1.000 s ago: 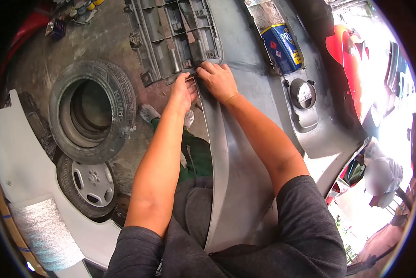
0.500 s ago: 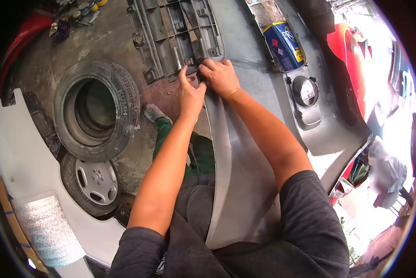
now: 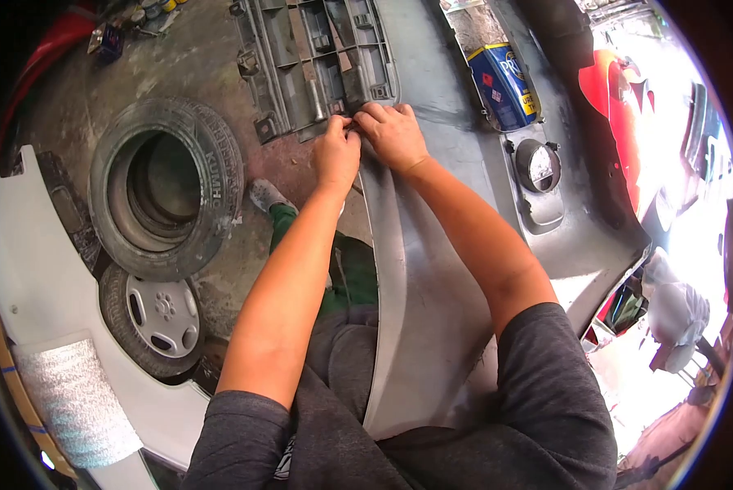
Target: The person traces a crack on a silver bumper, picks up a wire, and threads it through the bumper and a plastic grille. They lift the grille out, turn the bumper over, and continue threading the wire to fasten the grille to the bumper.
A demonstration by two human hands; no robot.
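Note:
A large grey bumper [image 3: 432, 269] lies in front of me, running from my lap away to the top. Next to its left edge is a ribbed dark grille panel [image 3: 301, 49], with a metal-ended tool [image 3: 315, 98] lying on it. My left hand [image 3: 337, 153] is closed in a pinch at the near corner of the grille, its fingertips hiding anything between them. Right beside it, my right hand [image 3: 391, 139] has bent fingers pressed on the bumper's edge. The two hands' fingertips nearly touch.
Stacked tyres [image 3: 219, 188] and a wheel [image 3: 164, 314] are on the floor at left, beside a white bumper [image 3: 24, 245]. A blue can [image 3: 501, 86] shows through the grey bumper's opening, near a round lamp [image 3: 538, 166]. A red panel [image 3: 615, 106] is at right.
My left hand has closed its raised index finger and thumb and moved nearer to my right hand. My right hand has barely moved. The view has shifted slightly.

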